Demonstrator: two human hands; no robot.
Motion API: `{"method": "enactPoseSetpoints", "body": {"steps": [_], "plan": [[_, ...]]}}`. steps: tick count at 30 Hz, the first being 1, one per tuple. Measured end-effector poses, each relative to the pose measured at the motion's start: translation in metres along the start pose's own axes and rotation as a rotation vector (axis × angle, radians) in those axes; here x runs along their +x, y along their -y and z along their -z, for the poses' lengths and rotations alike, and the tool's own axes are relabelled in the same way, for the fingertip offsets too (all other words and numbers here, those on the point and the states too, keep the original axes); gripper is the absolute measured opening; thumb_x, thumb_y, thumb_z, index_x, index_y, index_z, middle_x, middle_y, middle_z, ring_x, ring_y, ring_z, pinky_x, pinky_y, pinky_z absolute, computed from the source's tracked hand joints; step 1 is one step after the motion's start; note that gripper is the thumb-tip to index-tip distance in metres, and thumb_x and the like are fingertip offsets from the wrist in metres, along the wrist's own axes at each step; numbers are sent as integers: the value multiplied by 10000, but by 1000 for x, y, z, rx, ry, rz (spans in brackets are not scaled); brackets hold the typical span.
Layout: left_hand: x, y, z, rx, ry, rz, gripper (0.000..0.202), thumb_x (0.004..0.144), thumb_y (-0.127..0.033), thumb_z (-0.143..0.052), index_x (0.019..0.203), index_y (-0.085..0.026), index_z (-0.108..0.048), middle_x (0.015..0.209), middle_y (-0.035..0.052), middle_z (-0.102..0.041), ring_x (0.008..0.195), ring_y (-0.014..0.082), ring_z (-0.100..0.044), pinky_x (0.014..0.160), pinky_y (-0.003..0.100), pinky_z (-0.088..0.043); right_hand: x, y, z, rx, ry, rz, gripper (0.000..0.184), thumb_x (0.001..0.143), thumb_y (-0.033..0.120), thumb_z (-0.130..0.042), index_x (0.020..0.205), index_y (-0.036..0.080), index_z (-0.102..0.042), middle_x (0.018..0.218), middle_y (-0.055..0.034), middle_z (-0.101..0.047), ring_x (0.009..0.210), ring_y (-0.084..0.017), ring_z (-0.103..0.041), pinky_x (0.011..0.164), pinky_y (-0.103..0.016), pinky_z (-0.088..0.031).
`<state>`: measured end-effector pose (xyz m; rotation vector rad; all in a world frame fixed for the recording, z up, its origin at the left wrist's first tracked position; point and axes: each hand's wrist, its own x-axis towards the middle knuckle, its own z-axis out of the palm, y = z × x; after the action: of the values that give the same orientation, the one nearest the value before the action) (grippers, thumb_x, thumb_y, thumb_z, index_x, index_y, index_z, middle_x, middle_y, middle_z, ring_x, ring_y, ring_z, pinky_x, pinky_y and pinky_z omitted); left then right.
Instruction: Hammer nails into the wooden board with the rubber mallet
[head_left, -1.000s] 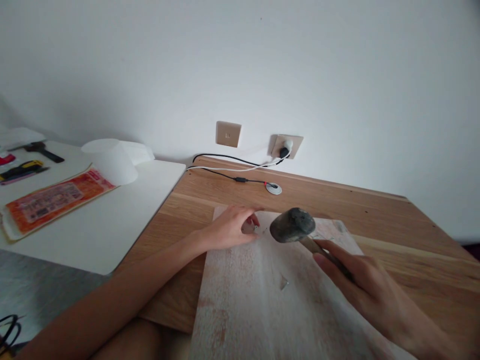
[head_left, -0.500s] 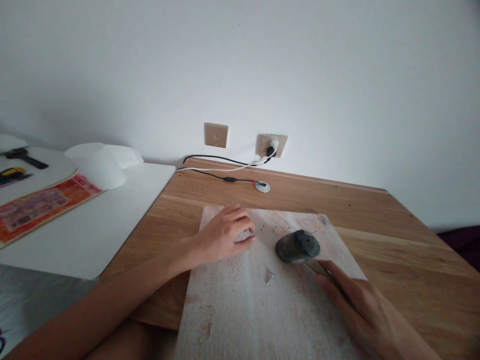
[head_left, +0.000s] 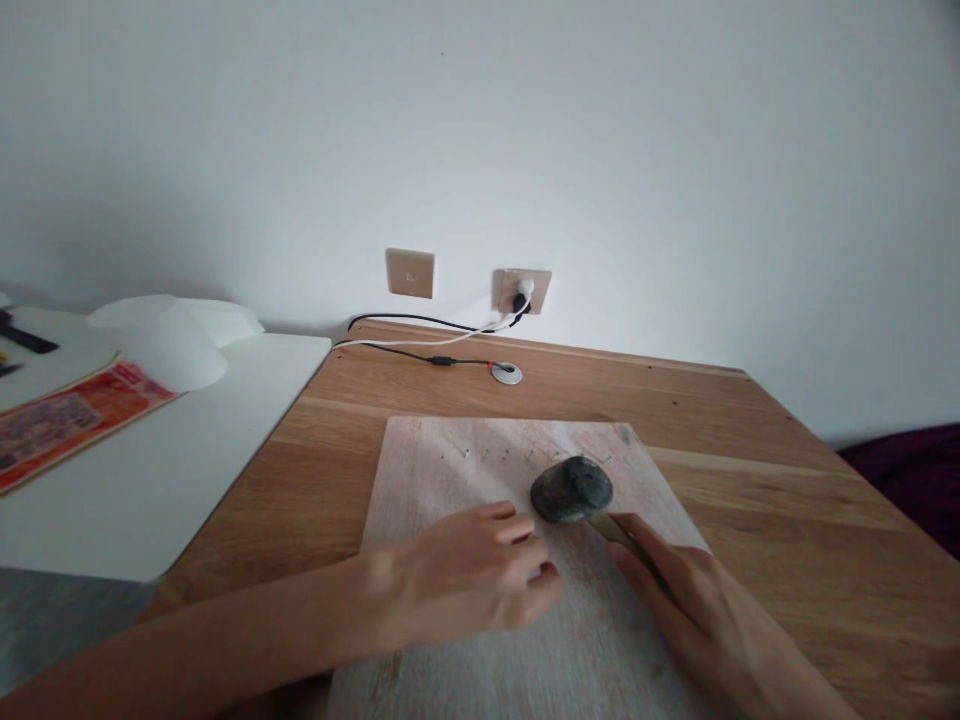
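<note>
A wooden board [head_left: 442, 490] with a whitish, worn face lies in front of me. Along its far side runs a row of several small nails [head_left: 505, 452], some tilted. My right hand [head_left: 690, 600] is wrapped round the handle of a rubber mallet [head_left: 571, 489], whose dark head is over the board just in front of the row. Left of the mallet, my left hand [head_left: 487, 570] is low over the middle of the board with its fingers curled down. Its fingertips are partly hidden, so whatever they pinch cannot be made out.
The board rests on a wooden table [head_left: 300, 450] against a white wall. Cables [head_left: 442, 360] run along the back to a wall socket [head_left: 523, 291]. On a white table [head_left: 97, 490] at the left are a red-orange packet [head_left: 82, 415], a white rounded object [head_left: 172, 340] and a black-handled tool [head_left: 30, 338].
My left hand has come back from the row of nails toward me and right, over the spot where a loose nail lay. The mallet stays in my right hand; the view has shifted slightly.
</note>
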<state>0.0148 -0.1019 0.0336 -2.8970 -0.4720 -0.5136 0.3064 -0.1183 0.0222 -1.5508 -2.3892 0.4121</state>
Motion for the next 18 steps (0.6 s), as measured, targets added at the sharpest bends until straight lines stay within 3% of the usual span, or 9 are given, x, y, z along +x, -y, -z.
{"method": "enactPoseSetpoints", "body": {"steps": [6,14,18], "plan": [[-3,6,-2,45,-74,6,165,981,-118,-674,833,-183,-643,759,7,-607,744,183,-604,697,342,-508,0,2,1,-24,-47,34,723,1130,621,-267,1309,99,-733,1131,-179,-843,983,-318,-850,766,-395,-723],[-9,17,3,-165,-116,147,132,1008,-82,-619,915,-162,-668,969,33,-701,830,153,-632,787,297,-554,0,-1,1,39,16,-50,758,1103,667,-277,1356,100,-712,1113,-161,-851,984,-316,-850,829,-459,-719],[-23,40,-1,-176,-195,256,92,1003,-109,-634,998,-166,-705,969,40,-724,847,165,-668,813,314,-567,1,-1,3,47,80,-93,782,1096,682,-250,1391,105,-687,1237,-184,-817,1093,-344,-823,919,-521,-692]]}}
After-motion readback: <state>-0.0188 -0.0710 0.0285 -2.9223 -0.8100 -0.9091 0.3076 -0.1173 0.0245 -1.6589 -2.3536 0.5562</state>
